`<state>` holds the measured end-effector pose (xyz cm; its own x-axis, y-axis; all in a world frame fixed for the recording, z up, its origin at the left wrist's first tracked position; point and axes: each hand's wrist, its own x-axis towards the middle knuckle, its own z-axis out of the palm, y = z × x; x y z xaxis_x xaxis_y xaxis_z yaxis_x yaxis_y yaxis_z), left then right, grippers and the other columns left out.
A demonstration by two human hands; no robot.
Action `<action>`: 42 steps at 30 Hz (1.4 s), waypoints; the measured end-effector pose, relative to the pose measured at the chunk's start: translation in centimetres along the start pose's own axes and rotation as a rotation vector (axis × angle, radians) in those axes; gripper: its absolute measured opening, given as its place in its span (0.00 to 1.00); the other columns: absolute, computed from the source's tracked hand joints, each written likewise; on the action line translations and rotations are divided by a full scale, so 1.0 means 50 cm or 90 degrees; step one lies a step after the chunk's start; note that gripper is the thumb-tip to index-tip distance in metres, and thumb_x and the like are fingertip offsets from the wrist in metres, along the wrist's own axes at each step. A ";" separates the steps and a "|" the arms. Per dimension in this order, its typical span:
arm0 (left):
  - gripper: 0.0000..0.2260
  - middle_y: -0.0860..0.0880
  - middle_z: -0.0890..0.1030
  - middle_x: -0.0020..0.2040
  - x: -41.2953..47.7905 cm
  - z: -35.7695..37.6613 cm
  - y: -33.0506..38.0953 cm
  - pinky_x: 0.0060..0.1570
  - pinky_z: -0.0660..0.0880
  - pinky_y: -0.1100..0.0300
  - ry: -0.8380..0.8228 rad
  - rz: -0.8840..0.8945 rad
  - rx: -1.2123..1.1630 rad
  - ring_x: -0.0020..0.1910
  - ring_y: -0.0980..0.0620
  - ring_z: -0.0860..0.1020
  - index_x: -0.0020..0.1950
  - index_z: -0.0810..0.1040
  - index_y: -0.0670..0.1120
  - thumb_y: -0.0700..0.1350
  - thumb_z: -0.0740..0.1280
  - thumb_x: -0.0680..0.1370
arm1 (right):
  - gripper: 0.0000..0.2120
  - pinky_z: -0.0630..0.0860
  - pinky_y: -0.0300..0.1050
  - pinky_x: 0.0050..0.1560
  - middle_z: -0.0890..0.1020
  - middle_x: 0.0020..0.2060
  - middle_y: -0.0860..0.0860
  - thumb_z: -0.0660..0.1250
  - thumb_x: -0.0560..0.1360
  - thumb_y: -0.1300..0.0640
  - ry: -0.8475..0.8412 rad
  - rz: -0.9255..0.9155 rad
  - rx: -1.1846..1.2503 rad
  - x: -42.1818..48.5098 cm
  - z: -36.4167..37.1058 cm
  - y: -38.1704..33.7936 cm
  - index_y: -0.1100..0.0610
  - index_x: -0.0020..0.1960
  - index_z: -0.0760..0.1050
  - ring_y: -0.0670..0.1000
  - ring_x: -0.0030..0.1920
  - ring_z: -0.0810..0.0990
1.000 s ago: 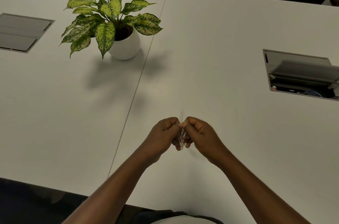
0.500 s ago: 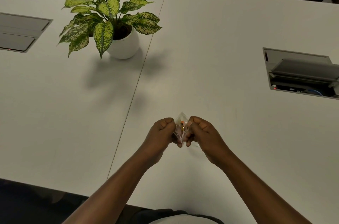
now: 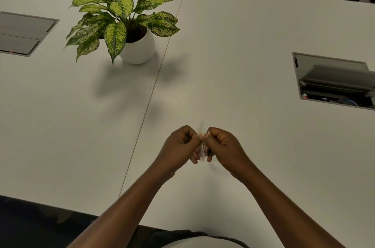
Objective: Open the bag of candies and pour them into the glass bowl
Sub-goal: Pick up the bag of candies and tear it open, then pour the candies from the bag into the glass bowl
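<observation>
A small clear plastic bag of candies (image 3: 203, 149) hangs between my two hands above the white table (image 3: 233, 49), near its front edge. My left hand (image 3: 179, 146) pinches the bag's top from the left. My right hand (image 3: 223, 146) pinches it from the right, knuckles almost touching the left hand. Most of the bag is hidden by my fingers; only a thin blurred strip with faint pink shows. No glass bowl is in view.
A potted plant with speckled green leaves in a white pot (image 3: 138, 49) stands at the back left. A closed grey cable hatch (image 3: 22, 33) sits at the far left. An open cable box (image 3: 334, 81) lies at the right. A seam (image 3: 158, 73) runs down the table.
Half a second ago the bag's top puffed open above my thumbs with a candy showing; now it is squeezed flat between the hands. The hands stay in the same spot.
</observation>
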<state>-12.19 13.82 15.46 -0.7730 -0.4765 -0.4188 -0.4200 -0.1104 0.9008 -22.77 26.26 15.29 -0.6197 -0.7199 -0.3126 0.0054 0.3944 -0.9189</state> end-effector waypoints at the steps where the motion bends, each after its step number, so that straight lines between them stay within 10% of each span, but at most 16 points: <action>1: 0.12 0.41 0.85 0.35 0.001 -0.002 -0.001 0.35 0.82 0.56 0.007 0.008 0.020 0.30 0.49 0.82 0.46 0.76 0.38 0.48 0.68 0.78 | 0.15 0.77 0.39 0.30 0.81 0.29 0.49 0.63 0.82 0.62 0.001 0.004 -0.007 0.000 -0.001 0.002 0.60 0.37 0.74 0.46 0.29 0.79; 11: 0.05 0.42 0.85 0.36 0.010 -0.017 -0.008 0.30 0.80 0.61 0.138 0.041 0.152 0.29 0.52 0.83 0.43 0.73 0.43 0.41 0.69 0.75 | 0.11 0.78 0.50 0.35 0.82 0.34 0.60 0.68 0.75 0.57 0.075 0.014 -0.244 -0.007 -0.041 0.002 0.62 0.38 0.73 0.62 0.40 0.84; 30: 0.07 0.44 0.84 0.38 0.015 -0.015 -0.019 0.39 0.83 0.49 0.137 0.037 0.205 0.35 0.47 0.84 0.51 0.74 0.50 0.41 0.67 0.76 | 0.05 0.82 0.49 0.40 0.85 0.35 0.52 0.68 0.76 0.57 0.080 0.090 -0.237 -0.001 -0.032 -0.004 0.48 0.49 0.76 0.51 0.38 0.85; 42: 0.19 0.38 0.82 0.54 0.046 0.021 -0.117 0.49 0.79 0.47 0.015 -0.290 -0.339 0.50 0.40 0.83 0.63 0.78 0.42 0.55 0.61 0.81 | 0.08 0.77 0.40 0.31 0.84 0.34 0.50 0.66 0.79 0.63 0.022 0.200 0.198 0.001 -0.045 -0.026 0.56 0.56 0.81 0.47 0.32 0.82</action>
<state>-12.02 14.27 9.08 -0.5623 -0.2986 -0.7711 -0.4053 -0.7133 0.5718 -24.58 26.99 17.00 -0.5763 -0.5708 -0.5848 0.4298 0.3970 -0.8110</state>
